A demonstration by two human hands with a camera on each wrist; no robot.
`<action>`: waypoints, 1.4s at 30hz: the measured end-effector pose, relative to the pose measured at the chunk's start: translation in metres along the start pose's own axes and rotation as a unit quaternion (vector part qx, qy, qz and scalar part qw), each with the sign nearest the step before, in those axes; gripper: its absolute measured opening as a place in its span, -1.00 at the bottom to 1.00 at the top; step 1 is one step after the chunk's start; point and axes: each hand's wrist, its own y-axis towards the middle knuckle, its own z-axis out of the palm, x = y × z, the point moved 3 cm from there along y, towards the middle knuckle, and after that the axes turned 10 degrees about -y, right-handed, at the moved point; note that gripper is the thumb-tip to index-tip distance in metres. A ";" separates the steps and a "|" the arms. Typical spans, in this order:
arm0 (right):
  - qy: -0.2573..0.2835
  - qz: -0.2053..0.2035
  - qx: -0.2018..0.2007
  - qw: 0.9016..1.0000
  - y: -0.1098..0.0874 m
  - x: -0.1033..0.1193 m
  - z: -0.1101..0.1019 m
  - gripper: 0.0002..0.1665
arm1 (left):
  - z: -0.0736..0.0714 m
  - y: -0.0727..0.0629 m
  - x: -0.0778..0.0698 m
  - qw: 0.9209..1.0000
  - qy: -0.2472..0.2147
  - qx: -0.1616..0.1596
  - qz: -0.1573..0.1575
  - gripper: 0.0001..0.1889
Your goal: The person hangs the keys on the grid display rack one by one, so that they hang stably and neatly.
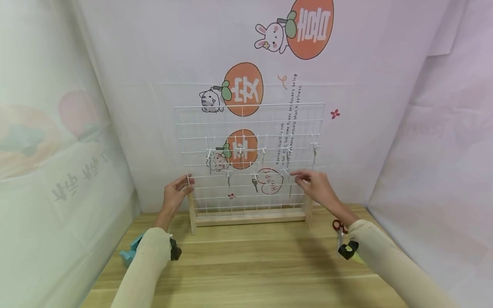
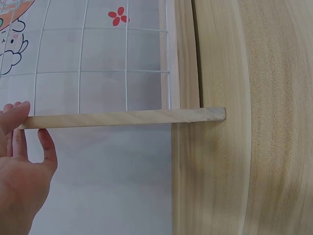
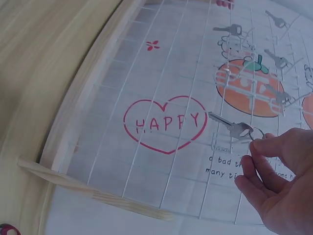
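A white wire grid rack [image 1: 248,122] stands upright on a wooden base [image 1: 250,218]. My left hand [image 1: 176,196] grips the upper end of the rack's left wooden post [image 2: 122,117], thumb on one side and fingers on the other. At the grid's right part, my right hand [image 1: 316,187] pinches the small ring [image 3: 259,131] of a silver key [image 3: 235,128] between thumb and index finger. That key points down, close to a white hook [image 1: 285,171]. Other keys [image 1: 254,183] hang from white hooks in two rows across the grid.
Red-handled scissors [image 1: 339,233] lie on the wooden table [image 1: 246,265] at the right, partly behind the right sleeve. A blue object [image 1: 128,256] sits by the left sleeve, partly hidden. Behind the rack hangs a white cloth [image 1: 161,128] with printed fruit, animals and lettering.
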 end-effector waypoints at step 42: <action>0.001 0.036 0.013 0.999 0.030 -0.021 0.029 -0.76 | 0.001 0.004 0.003 1.000 0.013 -0.013 -0.008 -0.46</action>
